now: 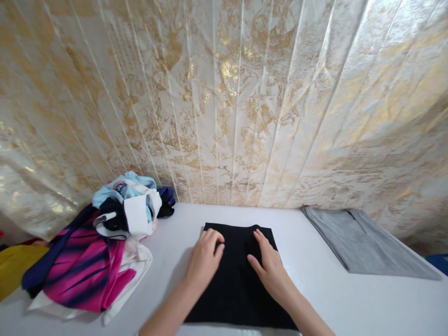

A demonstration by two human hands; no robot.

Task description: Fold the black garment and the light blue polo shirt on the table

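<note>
Nearest to you, your two forearms reached in from the bottom edge onto the folded black fabric garment (234,294), which lay square at the front middle of the white surface (350,303). Your left hand (205,256) rested palm down on the garment's upper left part, fingers spread slightly and gripping nothing. Your right hand (268,266) lay just beside it on the upper right part, also flat with fingers extended and closed on nothing. Pressing down with open palms rather than pinching seemed to keep the cloth flat and its edges lined up.

To your left sat a loose heap of pink, navy, white and pale blue clothes (91,261), well apart from the black piece, probably so the two would not mix. A yellow cloth (14,266) showed beyond the heap at the far left edge.

To your right, a flat folded grey garment (364,242) lay on its own near the back. Behind everything hung a creased white and gold wall covering (224,93).
</note>
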